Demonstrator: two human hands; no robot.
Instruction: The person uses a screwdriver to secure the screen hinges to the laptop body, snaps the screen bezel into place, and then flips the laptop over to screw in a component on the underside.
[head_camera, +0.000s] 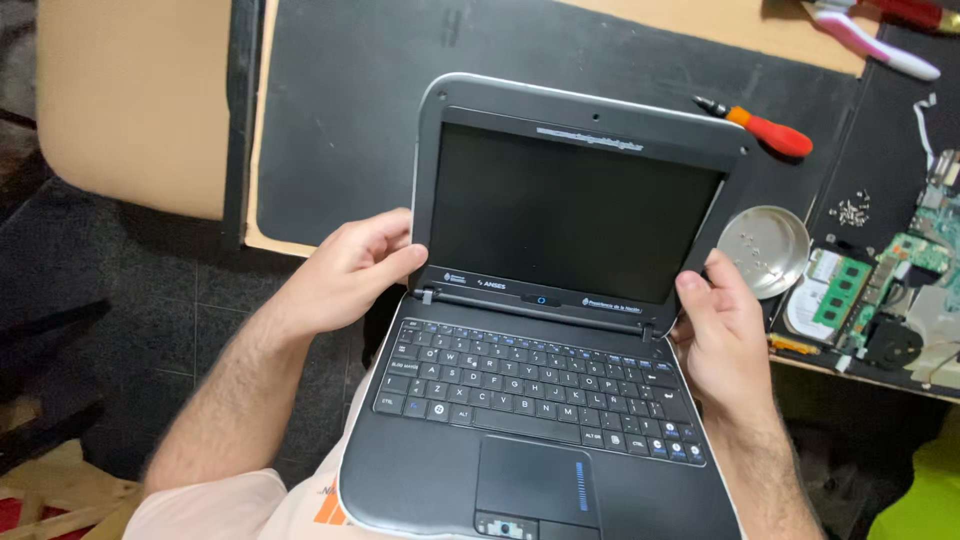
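An electronics repair workbench: a red-handled screwdriver (768, 128), loose screws (851, 209), a metal dish (765, 247) and a bare circuit board (880, 290).

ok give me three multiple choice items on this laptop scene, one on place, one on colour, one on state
1. Where is the screwdriver?
A. on the dark mat beyond the laptop
B. on the keyboard
C. on the floor

2. What colour is its handle?
A. blue
B. orange-red
C. green

3. How is the laptop?
A. shut
B. open, screen lit
C. open, screen dark

Answers: 1 A, it lies past the lid's right corner. 2 B, the handle is plainly orange-red. 3 C, left hand and right hand grip the raised lid's edges; the screen is black.
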